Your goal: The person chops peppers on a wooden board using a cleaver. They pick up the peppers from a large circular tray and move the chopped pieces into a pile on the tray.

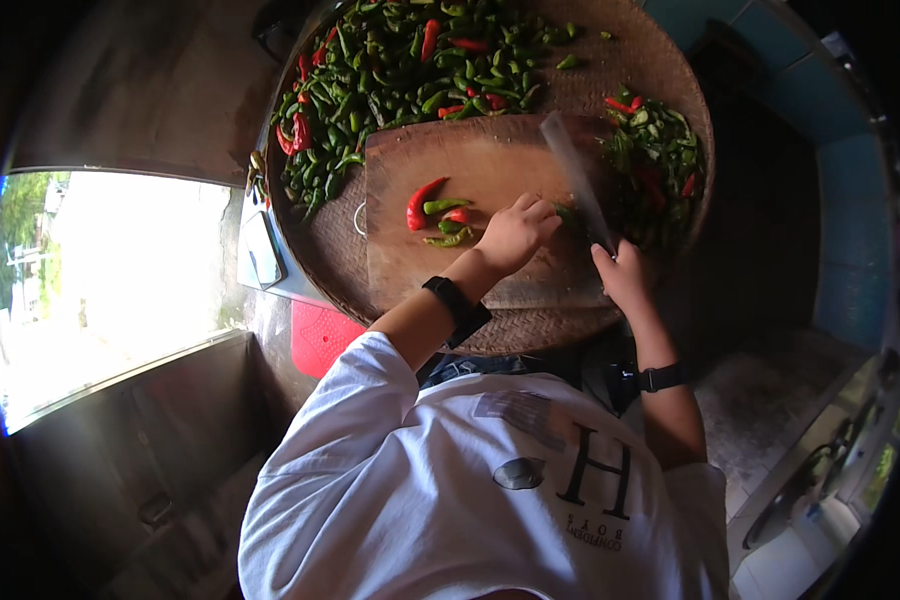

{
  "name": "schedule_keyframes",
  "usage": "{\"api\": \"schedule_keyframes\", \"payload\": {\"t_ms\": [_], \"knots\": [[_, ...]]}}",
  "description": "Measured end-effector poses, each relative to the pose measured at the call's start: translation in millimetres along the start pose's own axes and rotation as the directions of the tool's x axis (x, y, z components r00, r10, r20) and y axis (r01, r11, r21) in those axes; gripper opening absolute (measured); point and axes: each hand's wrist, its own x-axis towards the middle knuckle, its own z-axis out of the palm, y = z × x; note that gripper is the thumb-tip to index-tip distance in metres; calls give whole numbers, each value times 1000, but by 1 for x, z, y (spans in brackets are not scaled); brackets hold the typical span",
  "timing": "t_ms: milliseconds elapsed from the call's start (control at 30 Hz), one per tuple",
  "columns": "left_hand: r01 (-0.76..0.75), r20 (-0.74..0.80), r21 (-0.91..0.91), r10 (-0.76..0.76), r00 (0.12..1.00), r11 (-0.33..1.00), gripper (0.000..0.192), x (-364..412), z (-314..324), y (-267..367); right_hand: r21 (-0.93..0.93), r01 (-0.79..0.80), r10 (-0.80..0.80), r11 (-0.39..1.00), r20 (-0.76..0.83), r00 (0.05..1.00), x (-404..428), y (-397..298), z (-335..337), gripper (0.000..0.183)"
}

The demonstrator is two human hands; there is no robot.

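A wooden cutting board (480, 165) rests in a large round woven bamboo tray (330, 259). My right hand (622, 274) is closed round the handle of a knife (579, 176), whose blurred blade points away from me over the board's right part. Close to the blade's left side, my left hand (520, 232) is bent over the board, fingers curled down; a bit of green chili (565, 213) shows at its fingertips, and whether it is gripped is hidden. Left of that hand lie a curved red chili (420, 204), a green chili (446, 205) and a few more chilies.
Whole green chilies (390, 75) with some red ones fill the tray's far left. Cut chilies (656, 142) are heaped at its right, partly in shadow. Outside the tray's left rim lies a phone-like flat object (262, 251), above a red plastic stool (321, 337).
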Motion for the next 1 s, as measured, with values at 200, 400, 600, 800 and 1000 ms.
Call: {"api": "schedule_keyframes", "payload": {"t_ms": [200,400,600,800,1000], "knots": [[73,-69,-6,-74,995,997,20,-4,7,1,-380,162,-133,911,103,986,-17,-32,-9,30],[48,-98,80,-40,994,996,21,-5,5,-3,-359,160,-132,920,101,986,-42,-30,-22,26],[149,-199,-116,-170,965,982,19,-4,19,-1,-438,69,-6,896,143,990,-56,-33,-41,25],[171,-200,-196,-210,957,966,15,-2,28,3,-414,106,-46,904,154,987,-58,-36,-52,24],[185,-184,-205,-223,957,961,12,0,28,1,-516,33,101,856,230,968,-53,-36,-54,26]]}}
